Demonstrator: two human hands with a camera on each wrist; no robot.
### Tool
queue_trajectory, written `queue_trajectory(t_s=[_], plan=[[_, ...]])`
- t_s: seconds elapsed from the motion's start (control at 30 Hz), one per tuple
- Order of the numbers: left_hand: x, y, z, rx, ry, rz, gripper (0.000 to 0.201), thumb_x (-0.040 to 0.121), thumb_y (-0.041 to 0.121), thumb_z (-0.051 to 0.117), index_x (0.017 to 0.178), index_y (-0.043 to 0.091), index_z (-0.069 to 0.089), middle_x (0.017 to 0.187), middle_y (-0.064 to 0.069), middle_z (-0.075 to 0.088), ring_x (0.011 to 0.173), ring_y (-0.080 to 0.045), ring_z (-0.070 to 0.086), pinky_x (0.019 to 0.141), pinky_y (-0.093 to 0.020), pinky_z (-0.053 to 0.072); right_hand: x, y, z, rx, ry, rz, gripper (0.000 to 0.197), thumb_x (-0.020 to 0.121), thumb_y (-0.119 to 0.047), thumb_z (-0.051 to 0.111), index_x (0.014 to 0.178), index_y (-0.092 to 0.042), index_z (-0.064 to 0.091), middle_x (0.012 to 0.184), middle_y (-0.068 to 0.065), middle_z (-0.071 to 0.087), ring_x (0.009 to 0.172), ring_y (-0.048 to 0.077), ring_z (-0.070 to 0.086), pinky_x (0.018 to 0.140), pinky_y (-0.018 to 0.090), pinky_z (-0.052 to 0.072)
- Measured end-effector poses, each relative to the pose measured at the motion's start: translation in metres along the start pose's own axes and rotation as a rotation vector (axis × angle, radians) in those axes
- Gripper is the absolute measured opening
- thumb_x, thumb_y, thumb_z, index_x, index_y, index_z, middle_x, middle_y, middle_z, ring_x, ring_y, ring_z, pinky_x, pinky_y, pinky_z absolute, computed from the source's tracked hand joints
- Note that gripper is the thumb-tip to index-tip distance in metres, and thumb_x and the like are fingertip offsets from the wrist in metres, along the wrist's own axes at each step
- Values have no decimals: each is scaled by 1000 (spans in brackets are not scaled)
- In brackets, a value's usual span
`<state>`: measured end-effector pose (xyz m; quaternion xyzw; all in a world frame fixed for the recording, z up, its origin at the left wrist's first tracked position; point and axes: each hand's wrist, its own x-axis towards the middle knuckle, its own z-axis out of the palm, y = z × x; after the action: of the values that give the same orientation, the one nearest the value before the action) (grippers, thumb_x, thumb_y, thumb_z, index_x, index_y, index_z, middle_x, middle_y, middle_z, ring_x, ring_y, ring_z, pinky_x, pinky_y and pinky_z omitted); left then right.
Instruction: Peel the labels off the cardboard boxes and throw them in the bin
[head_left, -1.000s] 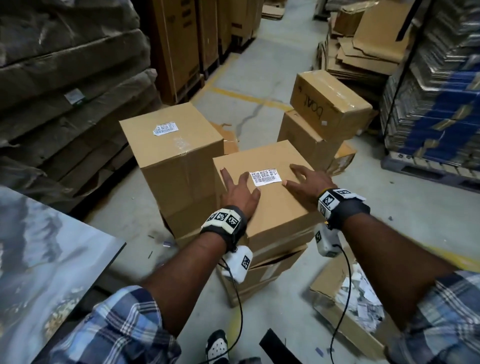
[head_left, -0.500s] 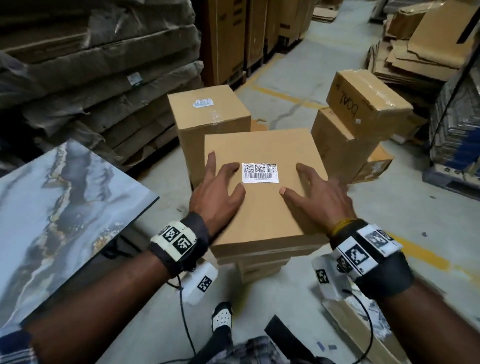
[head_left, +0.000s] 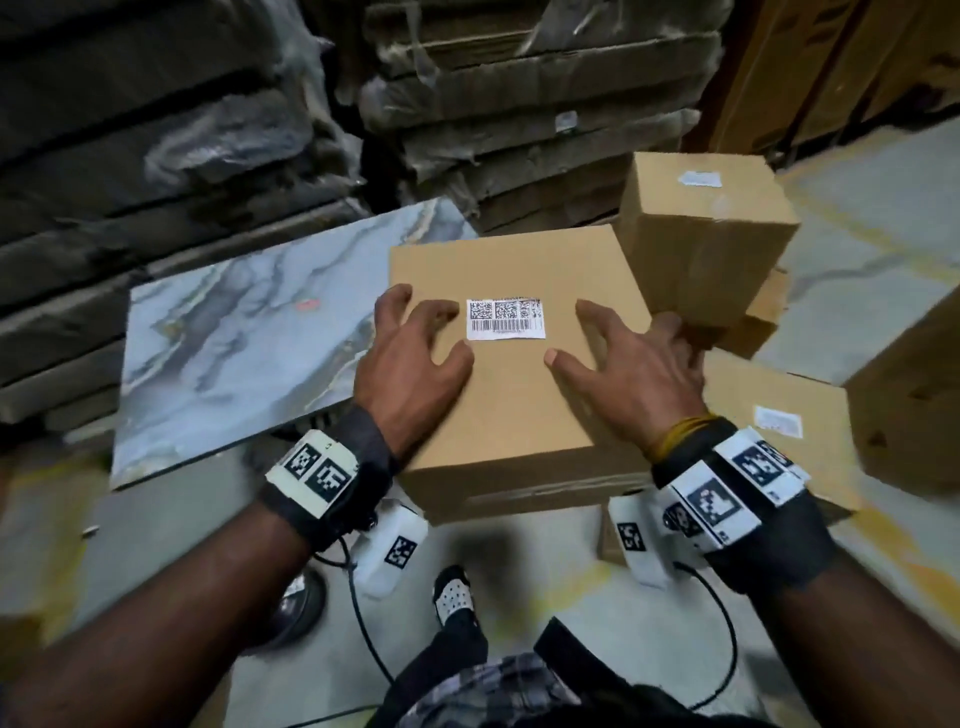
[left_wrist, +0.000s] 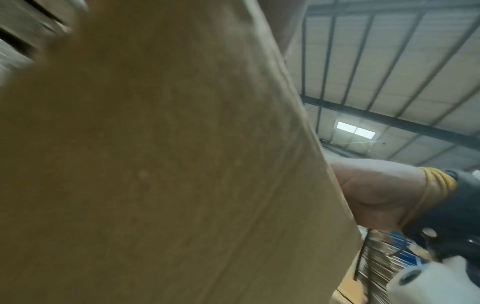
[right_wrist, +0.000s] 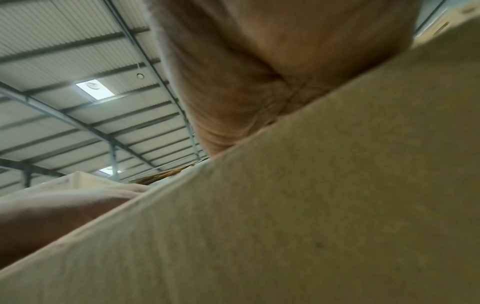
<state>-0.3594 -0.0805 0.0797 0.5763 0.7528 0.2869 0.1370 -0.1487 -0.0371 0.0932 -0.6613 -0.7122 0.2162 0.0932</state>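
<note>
A brown cardboard box (head_left: 519, 405) sits in the middle of the head view with a white barcode label (head_left: 505, 319) stuck flat on its top face. My left hand (head_left: 415, 353) presses on the top just left of the label, fingers spread and a little clawed. Just right of the label, my right hand (head_left: 634, 364) lies on the top with fingers spread. Neither hand touches the label. Both wrist views are filled by the box's side (left_wrist: 155, 164) (right_wrist: 311, 226). What the box rests on is hidden.
A grey marble-patterned slab (head_left: 249, 332) lies to the left. A taller labelled box (head_left: 706, 234) stands behind right, and a lower labelled box (head_left: 779, 421) sits to the right. Stacks of flattened cardboard (head_left: 519, 104) wall the back. My sandalled foot (head_left: 452, 597) is below.
The view has swung left, and the box under my hands has come off the stack towards the marble slab. Both hands kept their places beside the label.
</note>
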Motion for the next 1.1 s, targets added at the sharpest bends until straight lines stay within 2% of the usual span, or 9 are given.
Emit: queue_trajectory(t_s=[0.07,0.2,0.3,0.63,0.73,0.83,1.1], plan=[[2,-27,-20,12,41,-62,41,91,37,62,131,31,55,155,2,22,132,-18,45,97,-29,36,10,-32,16,12,-27,-64,66,90,-68,50,148,-46,27,142,20,28,130,47,36,105,58,33],[19,-85,-54,16,114,-139,40,90,36,63,129,31,57,154,0,24,134,-21,44,107,-36,39,39,-97,53,9,-48,-167,68,89,-67,51,148,-45,28,140,20,30,128,45,37,103,57,35],[44,-128,-77,42,153,-184,41,89,35,62,130,29,57,155,-2,24,133,-20,44,106,-34,38,70,-149,83,10,-68,-211,68,88,-67,53,148,-44,31,142,21,30,128,45,37,103,56,35],[206,-278,-120,60,94,-290,48,85,33,63,132,26,56,156,-1,24,129,-25,49,105,-31,38,216,-306,193,23,-116,-190,67,87,-64,57,145,-38,37,145,26,27,129,48,38,104,54,41],[246,-313,-120,35,55,-308,50,83,33,63,132,27,56,158,0,21,130,-28,49,108,-32,38,252,-336,218,10,-140,-170,65,89,-60,58,146,-35,37,142,25,29,128,49,39,101,52,42],[276,-342,-115,-29,35,-339,49,81,31,63,130,28,58,159,3,20,130,-28,49,109,-33,39,280,-360,236,0,-165,-146,65,90,-57,59,147,-34,37,143,26,27,130,49,37,104,50,40],[324,-391,-103,-76,26,-377,53,80,30,65,132,32,56,162,4,17,131,-27,49,105,-29,39,338,-394,268,-95,-179,-168,66,88,-60,60,144,-33,38,141,27,28,130,48,35,101,52,41]])
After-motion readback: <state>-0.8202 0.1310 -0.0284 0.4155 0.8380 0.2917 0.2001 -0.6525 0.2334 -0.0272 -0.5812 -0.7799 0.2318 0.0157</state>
